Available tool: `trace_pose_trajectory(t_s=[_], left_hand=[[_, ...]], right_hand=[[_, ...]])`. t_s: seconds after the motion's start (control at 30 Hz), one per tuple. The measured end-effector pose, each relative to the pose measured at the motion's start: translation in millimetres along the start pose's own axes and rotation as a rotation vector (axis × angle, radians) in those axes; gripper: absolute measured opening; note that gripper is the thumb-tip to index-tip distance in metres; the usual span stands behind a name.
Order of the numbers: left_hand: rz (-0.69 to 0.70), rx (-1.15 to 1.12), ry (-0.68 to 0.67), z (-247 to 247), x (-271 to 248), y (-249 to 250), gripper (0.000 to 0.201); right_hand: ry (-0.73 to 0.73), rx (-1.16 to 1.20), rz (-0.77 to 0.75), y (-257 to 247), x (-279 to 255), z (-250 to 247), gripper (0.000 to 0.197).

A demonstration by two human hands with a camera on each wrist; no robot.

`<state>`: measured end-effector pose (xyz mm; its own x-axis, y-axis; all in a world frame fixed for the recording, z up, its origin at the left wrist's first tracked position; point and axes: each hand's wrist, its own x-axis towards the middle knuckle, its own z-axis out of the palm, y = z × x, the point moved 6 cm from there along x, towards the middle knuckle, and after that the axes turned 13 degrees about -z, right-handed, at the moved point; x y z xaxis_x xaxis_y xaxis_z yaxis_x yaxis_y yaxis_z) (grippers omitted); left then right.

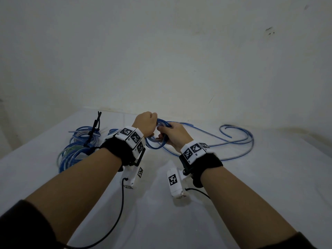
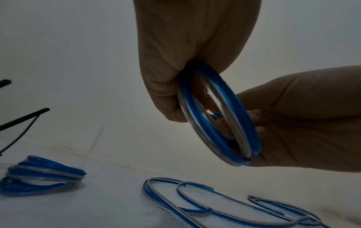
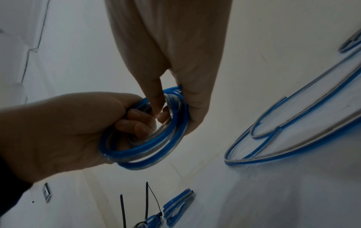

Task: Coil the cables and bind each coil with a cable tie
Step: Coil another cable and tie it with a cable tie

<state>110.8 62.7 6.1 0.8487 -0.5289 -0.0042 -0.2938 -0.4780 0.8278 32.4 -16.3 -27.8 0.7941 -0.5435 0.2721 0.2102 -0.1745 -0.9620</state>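
Note:
A small coil of blue and clear cable (image 1: 156, 141) is held up above the white table (image 1: 161, 212) between both hands. My left hand (image 1: 146, 123) grips its upper left side, fingers curled through the loops (image 3: 136, 123). My right hand (image 1: 172, 134) grips the coil's right side, with a finger tucked through the ring (image 3: 156, 98). In the left wrist view the coil (image 2: 218, 117) stands nearly edge-on between the left hand (image 2: 175, 77) and the right hand (image 2: 302, 123). The cable's loose remainder (image 1: 237, 141) trails in wide loops over the table to the right.
Several coiled blue cables (image 1: 79, 146) lie at the table's left, with black cable ties (image 1: 95, 128) sticking up from them. Another small coil (image 2: 41, 175) sits near them. A pale wall (image 1: 161, 60) stands right behind the table.

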Motion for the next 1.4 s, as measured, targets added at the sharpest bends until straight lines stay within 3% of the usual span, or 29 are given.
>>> trace_pose_trajectory(t_s=[0.67, 0.93, 1.1, 1.17, 1.3, 1.4], left_hand=[[0.014, -0.048, -0.019, 0, 5, -5, 0.028], [0.117, 0.042, -0.032, 3, -3, -7, 0.048], [0.215, 0.193, -0.006, 5, -5, -3, 0.051], [0.235, 0.226, 0.034, 3, -4, -1, 0.049], [0.228, 0.249, 0.095, 2, -3, 3, 0.047], [0.247, 0.233, 0.099, 6, -4, 5, 0.043]], right_hand=[[-0.006, -0.095, -0.011, 1, 0, 3, 0.018], [-0.007, -0.201, 0.001, 2, 0, 0, 0.028], [-0.029, -0.245, -0.019, -1, 0, 0, 0.02], [-0.037, -0.169, -0.02, -3, -1, 2, 0.009], [-0.008, 0.195, 0.059, -11, -8, 4, 0.015], [0.131, 0.321, 0.15, -6, -7, 0, 0.035]])
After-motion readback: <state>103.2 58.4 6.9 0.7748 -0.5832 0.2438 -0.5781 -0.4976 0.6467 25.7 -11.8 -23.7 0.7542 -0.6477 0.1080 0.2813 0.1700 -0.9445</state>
